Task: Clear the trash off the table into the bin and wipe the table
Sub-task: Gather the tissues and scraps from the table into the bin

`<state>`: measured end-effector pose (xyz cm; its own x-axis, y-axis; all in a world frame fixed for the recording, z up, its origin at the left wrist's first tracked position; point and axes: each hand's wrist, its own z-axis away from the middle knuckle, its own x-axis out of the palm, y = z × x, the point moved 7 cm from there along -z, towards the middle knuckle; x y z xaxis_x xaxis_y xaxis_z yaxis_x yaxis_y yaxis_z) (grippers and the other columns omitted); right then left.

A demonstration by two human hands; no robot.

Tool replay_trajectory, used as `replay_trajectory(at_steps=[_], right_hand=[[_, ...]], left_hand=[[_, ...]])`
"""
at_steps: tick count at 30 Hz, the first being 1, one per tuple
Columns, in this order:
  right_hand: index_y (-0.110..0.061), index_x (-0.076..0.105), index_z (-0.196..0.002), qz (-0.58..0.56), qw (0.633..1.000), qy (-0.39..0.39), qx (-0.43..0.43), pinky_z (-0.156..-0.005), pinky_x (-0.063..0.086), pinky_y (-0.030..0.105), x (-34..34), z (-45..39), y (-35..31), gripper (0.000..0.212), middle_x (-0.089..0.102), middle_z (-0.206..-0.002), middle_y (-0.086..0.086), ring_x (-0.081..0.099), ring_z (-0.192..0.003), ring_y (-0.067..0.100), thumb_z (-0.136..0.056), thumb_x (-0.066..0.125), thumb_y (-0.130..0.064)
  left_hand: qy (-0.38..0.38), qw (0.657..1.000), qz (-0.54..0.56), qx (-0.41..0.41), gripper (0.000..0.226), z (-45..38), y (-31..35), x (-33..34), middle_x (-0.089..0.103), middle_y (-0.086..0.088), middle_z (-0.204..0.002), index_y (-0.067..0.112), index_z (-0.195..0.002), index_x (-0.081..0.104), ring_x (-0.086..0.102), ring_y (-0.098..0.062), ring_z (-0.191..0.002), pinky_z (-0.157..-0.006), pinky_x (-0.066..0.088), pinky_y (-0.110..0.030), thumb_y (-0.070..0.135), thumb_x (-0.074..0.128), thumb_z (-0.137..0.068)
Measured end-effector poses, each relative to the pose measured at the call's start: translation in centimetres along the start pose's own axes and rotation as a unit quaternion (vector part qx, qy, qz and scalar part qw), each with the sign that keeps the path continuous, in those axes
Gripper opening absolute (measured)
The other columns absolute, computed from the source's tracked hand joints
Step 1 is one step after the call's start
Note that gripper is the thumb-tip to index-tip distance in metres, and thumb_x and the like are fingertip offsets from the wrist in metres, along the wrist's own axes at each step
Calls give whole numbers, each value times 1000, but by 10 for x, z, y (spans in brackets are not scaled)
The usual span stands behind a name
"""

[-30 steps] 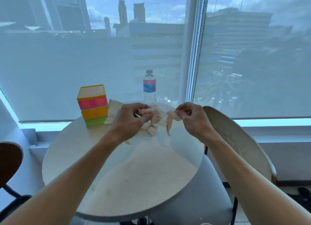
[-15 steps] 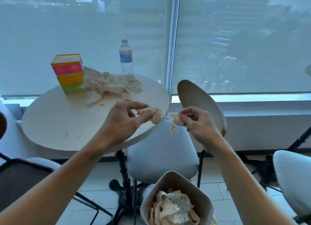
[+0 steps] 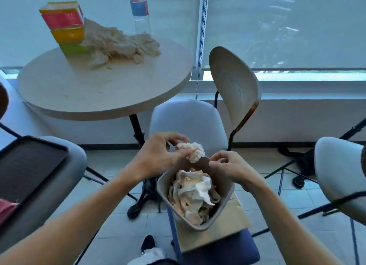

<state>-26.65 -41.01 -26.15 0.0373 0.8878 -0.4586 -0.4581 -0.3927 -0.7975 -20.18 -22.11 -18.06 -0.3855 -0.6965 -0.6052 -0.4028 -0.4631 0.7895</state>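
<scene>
Both hands have been carried away from the round pale wooden table (image 3: 103,94) since the earlier frames and are now held low, over the beige plastic bin (image 3: 225,201), with the view tilted further down. A crumpled white tissue wad (image 3: 193,150) is gripped by the left hand (image 3: 158,155) between thumb and curled fingers, just above the far rim of the bin. The right hand (image 3: 229,167) is seen just beside it over the bin's right rim, its fingers curled and pinched together; whether a scrap of paper is held in them cannot be told. The bin is nearly filled with crumpled white and pinkish tissues (image 3: 194,193), and it is set on a sheet of brown cardboard (image 3: 227,229) laid over a blue padded stool (image 3: 233,251).

On the table's far side a heap of crumpled pale tissue trash (image 3: 122,42) is left, touching a stack of pink, yellow and green boxes (image 3: 67,29) at its left. A clear plastic water bottle with a blue and red label (image 3: 139,11) is stood behind the heap. A grey upholstered chair with a curved wooden back (image 3: 233,82) is placed beside the table, near the window
</scene>
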Motion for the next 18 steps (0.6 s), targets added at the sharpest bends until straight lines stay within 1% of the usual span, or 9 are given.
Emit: replay_trajectory(at_steps=[3, 5, 6, 8, 10, 11, 14, 16, 18], right_hand=[[-18, 67, -95, -41, 999, 21, -6, -70, 51, 25, -9, 2, -10, 5, 65, -89, 5, 59, -76, 11, -91, 66, -21], [-20, 65, -96, -51, 998, 14, -20, -67, 49, 21, -15, 5, -24, 4, 63, -86, 2, 58, -75, 9, -93, 64, -21], [-21, 65, -95, -51, 998, 13, -30, -68, 49, 21, -18, 6, -32, 3, 61, -85, 1, 57, -75, 9, -94, 63, -21], [-22, 64, -96, -49, 998, 11, -49, -71, 48, 24, -23, 7, -48, 3, 59, -87, 3, 55, -78, 12, -94, 62, -21], [-21, 65, -101, -45, 997, 9, -69, -67, 46, 23, -26, 6, -63, 7, 59, -93, 5, 55, -79, 13, -95, 61, -23], [-20, 65, -104, -43, 996, 7, -80, -66, 44, 23, -28, 5, -71, 11, 60, -96, 5, 56, -80, 13, -95, 61, -25], [-19, 66, -107, -60, 992, -4, -114, -65, 42, 23, -35, 1, -100, 16, 62, -99, 6, 58, -77, 10, -94, 62, -27], [-17, 67, -107, -77, 988, -7, -135, -62, 42, 22, -39, -2, -123, 16, 62, -98, 7, 57, -75, 10, -93, 63, -26], [-17, 67, -106, -84, 985, -8, -153, -62, 42, 22, -42, -7, -146, 16, 63, -97, 7, 57, -75, 10, -93, 63, -25]], left_hand=[[-41, 997, -51, -36, 31, 9, -19, 25, 67, 18, -87, 28, -108, 72, 54, 13, -62, -65, 43, -7, 38, 77, -79], [-85, 993, -68, -54, 41, 12, -27, 36, 68, 17, -102, 31, -118, 67, 56, 11, -72, -79, 49, -16, 40, 76, -79], [-103, 990, -71, -63, 48, 13, -28, 40, 68, 16, -103, 33, -124, 63, 56, 11, -70, -76, 47, -16, 40, 75, -79], [-115, 989, -73, -62, 52, 12, -22, 38, 63, 21, -81, 36, -128, 59, 55, 12, -61, -65, 40, -13, 41, 75, -79], [-105, 991, -74, -46, 48, 7, -10, 28, 55, 23, -65, 37, -125, 61, 55, 11, -57, -64, 40, -16, 40, 75, -80], [-101, 991, -76, -35, 45, 4, -2, 21, 58, 21, -69, 37, -124, 62, 56, 9, -58, -65, 42, -18, 41, 74, -80], [-88, 993, -81, -2, 40, -8, 20, -4, 66, 13, -104, 37, -122, 62, 62, -4, -71, -68, 53, -21, 43, 70, -83], [-69, 994, -78, 22, 37, -17, 37, -26, 68, 8, -106, 37, -120, 62, 63, -10, -76, -71, 54, -23, 42, 69, -84], [-49, 995, -78, 49, 35, -25, 53, -49, 68, 10, -102, 34, -118, 63, 62, -9, -75, -71, 52, -20, 38, 70, -84]])
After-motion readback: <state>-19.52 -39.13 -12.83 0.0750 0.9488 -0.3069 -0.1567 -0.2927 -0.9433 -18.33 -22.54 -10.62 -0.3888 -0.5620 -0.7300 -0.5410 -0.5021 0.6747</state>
